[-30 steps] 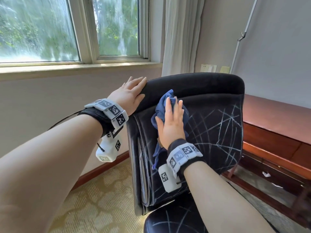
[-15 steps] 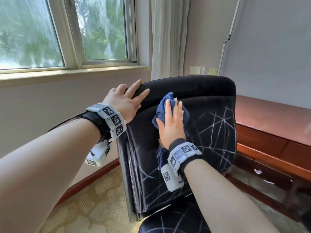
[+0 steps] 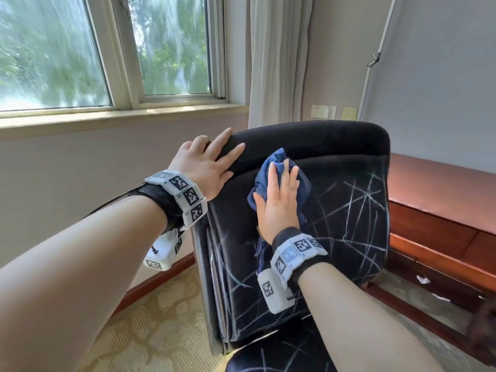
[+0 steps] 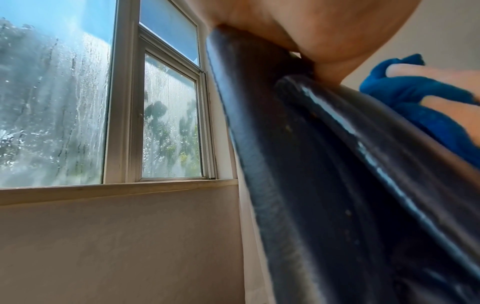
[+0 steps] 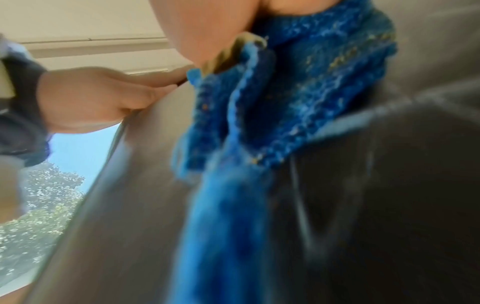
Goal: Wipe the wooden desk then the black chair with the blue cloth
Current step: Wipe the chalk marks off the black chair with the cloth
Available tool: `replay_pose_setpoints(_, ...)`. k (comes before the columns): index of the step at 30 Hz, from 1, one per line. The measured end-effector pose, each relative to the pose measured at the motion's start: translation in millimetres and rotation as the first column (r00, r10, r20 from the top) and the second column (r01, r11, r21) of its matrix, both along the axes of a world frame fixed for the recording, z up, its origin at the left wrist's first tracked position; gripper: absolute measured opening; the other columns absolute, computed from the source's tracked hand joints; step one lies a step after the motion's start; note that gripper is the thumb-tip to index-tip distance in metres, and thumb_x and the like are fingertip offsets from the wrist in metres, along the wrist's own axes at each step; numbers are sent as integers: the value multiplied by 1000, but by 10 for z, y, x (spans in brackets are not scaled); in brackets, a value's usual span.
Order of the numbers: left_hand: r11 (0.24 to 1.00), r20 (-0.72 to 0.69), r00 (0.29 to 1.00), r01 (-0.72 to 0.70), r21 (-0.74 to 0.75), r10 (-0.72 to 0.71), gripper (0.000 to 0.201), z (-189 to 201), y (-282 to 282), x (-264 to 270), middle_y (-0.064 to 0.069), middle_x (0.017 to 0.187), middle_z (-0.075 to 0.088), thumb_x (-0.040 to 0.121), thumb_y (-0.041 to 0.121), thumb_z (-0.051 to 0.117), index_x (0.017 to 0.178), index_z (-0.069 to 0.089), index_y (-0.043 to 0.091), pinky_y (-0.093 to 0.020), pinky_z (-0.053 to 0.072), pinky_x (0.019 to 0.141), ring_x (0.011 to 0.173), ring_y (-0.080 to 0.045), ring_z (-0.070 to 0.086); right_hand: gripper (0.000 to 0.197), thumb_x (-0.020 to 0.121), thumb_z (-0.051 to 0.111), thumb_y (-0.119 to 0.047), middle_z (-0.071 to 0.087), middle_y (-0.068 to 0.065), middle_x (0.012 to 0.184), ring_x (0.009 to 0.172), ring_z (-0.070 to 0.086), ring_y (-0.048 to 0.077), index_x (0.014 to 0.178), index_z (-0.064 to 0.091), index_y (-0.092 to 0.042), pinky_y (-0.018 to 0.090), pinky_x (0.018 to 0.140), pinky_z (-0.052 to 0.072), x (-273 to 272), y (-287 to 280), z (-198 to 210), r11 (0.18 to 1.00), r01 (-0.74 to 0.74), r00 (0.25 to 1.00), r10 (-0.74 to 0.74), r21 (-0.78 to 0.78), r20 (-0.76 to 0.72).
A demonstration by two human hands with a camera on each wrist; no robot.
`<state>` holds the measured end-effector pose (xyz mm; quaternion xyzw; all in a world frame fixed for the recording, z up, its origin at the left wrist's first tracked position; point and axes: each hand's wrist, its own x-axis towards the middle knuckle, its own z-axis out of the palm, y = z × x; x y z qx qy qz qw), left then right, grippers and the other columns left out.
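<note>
With flat, close-set fingers the right hand [image 3: 279,200] pressed the blue cloth [image 3: 279,181] to the black chair [image 3: 349,210] backrest (left hand [image 3: 206,167], fingers spread, bracing its top edge), so firm overlapping strokes seemed best.

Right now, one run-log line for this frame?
stage: chair wipe | right hand: flat, pressing blue cloth on black chair backrest | left hand: resting on top edge

A wide window [image 3: 107,49] with pale metal frames fills the upper left, its 2 visible panes streaked and misted, green foliage blurred behind. A stone-coloured sill [image 3: 120,116] runs below it over a plain beige wall [image 3: 80,170]. A white curtain [image 3: 279,57] hangs in the corner. 2 wall sockets [image 3: 334,112] sit low beside it. Patterned yellowish carpet [image 3: 161,331] covers the floor, edged by reddish wooden skirting [image 3: 158,281].
</note>
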<state>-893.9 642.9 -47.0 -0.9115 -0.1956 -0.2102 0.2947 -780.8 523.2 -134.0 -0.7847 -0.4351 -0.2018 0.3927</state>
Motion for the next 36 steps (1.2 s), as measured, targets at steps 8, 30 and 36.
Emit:
replay_pose_setpoints(8,1000,13,1000,5,-20,-5,58,-11,16,48,1,158,-6,98,50,23,149,-2,37,-39,24,106,132,-29,23,65,97,44,-20,4,22,155,144,-2,34,149,9,-7,39,116,4,350,-32,92,951,208,958,-151,230,-243)
replay_pose_setpoints(30,994,12,1000,-12,-107,13,61,21,-50,49,4,158,0,94,55,30,148,4,41,-39,22,107,132,-28,23,68,97,45,-21,-2,24,154,144,-4,37,149,4,-7,45,117,12,221,-113,-138,966,223,943,-180,129,-279)
replay_pose_setpoints(36,983,-38,998,-65,-172,59,69,153,-251,324,-9,151,4,90,60,38,147,7,37,-41,5,113,139,-31,4,66,100,37,-25,-16,12,155,143,-13,30,149,-5,-16,39,117,6,300,-155,102,995,96,987,-96,-7,-128)
